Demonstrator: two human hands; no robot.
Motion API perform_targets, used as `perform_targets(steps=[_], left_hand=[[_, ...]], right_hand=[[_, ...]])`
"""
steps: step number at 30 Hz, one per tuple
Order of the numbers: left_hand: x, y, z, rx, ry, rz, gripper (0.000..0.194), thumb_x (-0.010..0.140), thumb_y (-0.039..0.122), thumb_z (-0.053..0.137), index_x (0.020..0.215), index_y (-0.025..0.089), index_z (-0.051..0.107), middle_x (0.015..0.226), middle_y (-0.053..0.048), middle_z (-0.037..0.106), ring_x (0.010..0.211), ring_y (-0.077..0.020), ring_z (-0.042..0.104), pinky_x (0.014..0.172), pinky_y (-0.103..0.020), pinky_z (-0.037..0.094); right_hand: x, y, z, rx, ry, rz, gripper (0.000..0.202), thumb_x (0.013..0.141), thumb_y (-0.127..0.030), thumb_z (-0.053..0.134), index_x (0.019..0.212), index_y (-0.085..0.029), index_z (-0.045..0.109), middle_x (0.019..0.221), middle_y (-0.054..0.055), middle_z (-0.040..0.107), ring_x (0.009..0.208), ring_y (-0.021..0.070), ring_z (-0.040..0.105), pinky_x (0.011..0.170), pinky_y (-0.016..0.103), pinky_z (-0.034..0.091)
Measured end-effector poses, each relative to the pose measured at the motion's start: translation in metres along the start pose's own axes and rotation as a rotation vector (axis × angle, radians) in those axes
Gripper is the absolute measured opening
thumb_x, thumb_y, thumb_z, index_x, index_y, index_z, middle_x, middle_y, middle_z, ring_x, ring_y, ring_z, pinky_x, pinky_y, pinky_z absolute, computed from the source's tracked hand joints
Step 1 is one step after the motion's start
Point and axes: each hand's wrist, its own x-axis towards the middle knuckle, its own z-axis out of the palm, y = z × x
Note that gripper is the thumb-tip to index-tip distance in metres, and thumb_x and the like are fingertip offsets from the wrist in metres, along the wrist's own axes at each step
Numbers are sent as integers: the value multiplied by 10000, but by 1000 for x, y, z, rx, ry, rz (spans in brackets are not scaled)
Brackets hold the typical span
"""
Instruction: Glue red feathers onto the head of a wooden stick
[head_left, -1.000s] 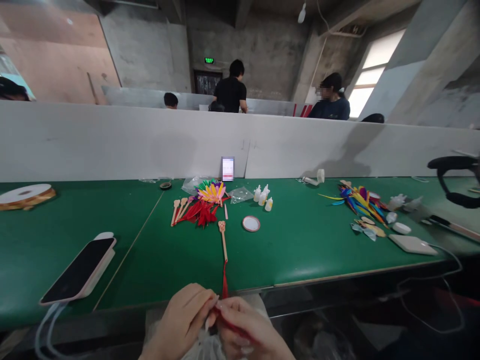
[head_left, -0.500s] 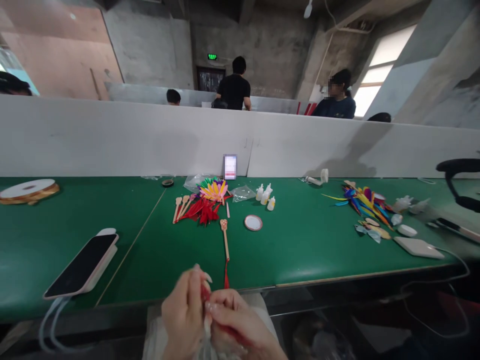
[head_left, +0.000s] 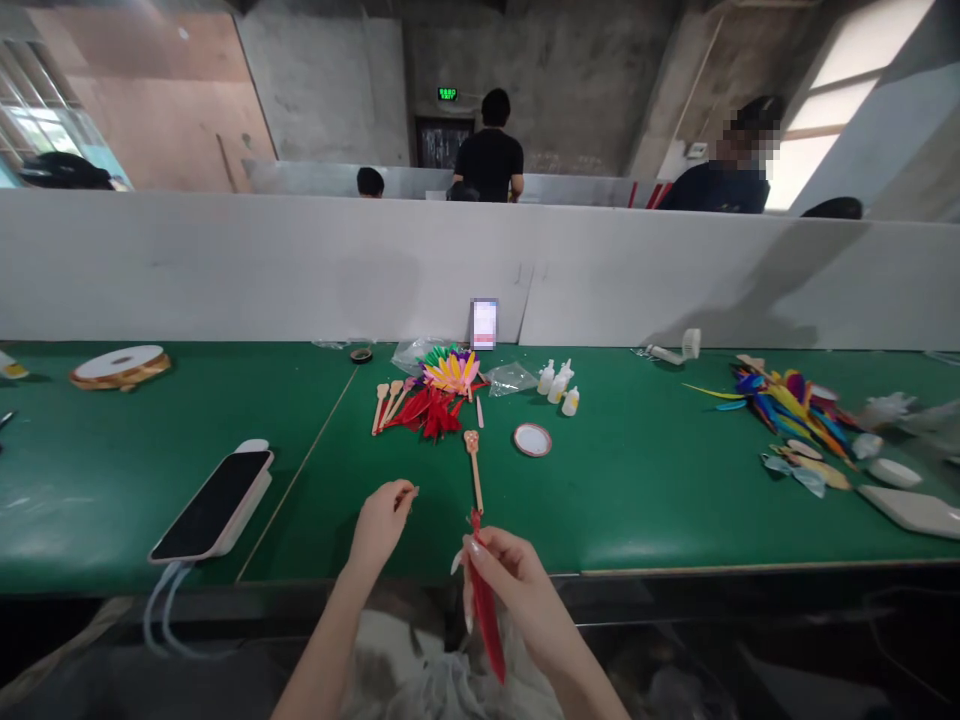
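My right hand (head_left: 501, 568) is closed on a red feather (head_left: 489, 630), whose long end hangs down toward my lap. The feather's upper end pokes out above my fingers. Just beyond it lies a wooden stick with a paw-shaped head (head_left: 475, 470); its lower end meets the red in my hand, and I cannot tell whether they touch. My left hand (head_left: 385, 515) is apart from the right, over the table's front part, thumb and fingers pinched together. Whatever is between its fingertips is too small to make out. Red feathers (head_left: 433, 412) are piled farther back.
Paw-headed sticks (head_left: 390, 400), pink and yellow feathers (head_left: 451, 370), small white bottles (head_left: 556, 382) and a round dish (head_left: 532, 440) stand on the green table (head_left: 637, 480). A phone (head_left: 214, 505) is at left, a ribbon roll (head_left: 120, 367) behind it. Colourful feathers (head_left: 795, 405) lie at right.
My hands, together over the table's edge before, have parted: the left moved forward, the right keeps the red feather, now hanging in view. The camera view has shifted left.
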Motion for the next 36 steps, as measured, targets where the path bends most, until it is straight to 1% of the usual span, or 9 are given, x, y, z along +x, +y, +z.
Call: perform_targets(steps=[5,8,12,17,20,22,26,31,36], left_hand=[[-18,32,-11,-72,125,43,361,854,446,383,960,175,598,756,-28,543,636,-160,522,633,-289,431],[-41,73,-21,-339,-102,44,467,908,472,215,779,183,559,634,-2,488,584,-138,475,568,-248,400],[-60,110,-25,-464,-326,111,358,881,472,364,676,189,438,636,24,416,586,-110,394,547,-214,348],[-60,118,-25,-604,-348,50,375,860,457,425,610,184,367,597,45,335,534,-84,318,494,-196,291],[-62,120,-24,-594,-254,2,387,850,453,439,585,185,352,543,58,314,497,-78,301,474,-195,275],[-64,122,-23,-581,-201,-38,391,840,459,449,576,188,347,520,63,303,484,-80,294,461,-197,266],[-69,124,-23,-583,-173,-56,384,841,453,448,578,189,355,533,60,313,500,-86,320,474,-202,276],[-77,127,-31,-556,-204,70,385,871,414,427,568,181,382,549,45,376,520,-88,363,518,-209,305],[-82,138,-35,-578,-198,123,383,887,384,403,564,179,397,551,33,424,524,-89,406,527,-202,327]], right_hand=[[6,8,-10,29,-37,25,387,780,-515,588,727,-137,526,459,-49,523,344,59,459,366,158,362],[6,12,-12,110,-100,55,365,793,-489,590,719,-135,537,457,-61,489,331,46,418,357,152,334],[1,14,-11,261,-216,103,372,797,-471,593,646,-139,517,430,-72,426,313,32,337,341,155,271],[-11,4,-10,161,-237,77,377,849,-504,491,711,-154,513,495,-60,449,346,43,347,359,161,289],[-22,-6,-7,-191,-90,-132,371,768,-455,629,1003,-187,525,808,6,581,622,103,533,567,202,435],[-28,-11,-4,-484,6,-231,431,741,-357,679,1111,-213,512,960,38,605,795,150,562,715,248,440],[-33,-16,2,-778,62,-249,222,880,-302,473,1046,-195,574,827,47,647,702,153,565,642,241,418],[-35,-21,1,-459,-23,-85,324,886,-453,444,839,-160,574,479,-43,494,378,71,409,393,170,319],[-37,-24,-4,-137,-165,42,397,846,-522,473,807,-138,564,407,-61,468,274,47,328,304,151,263]])
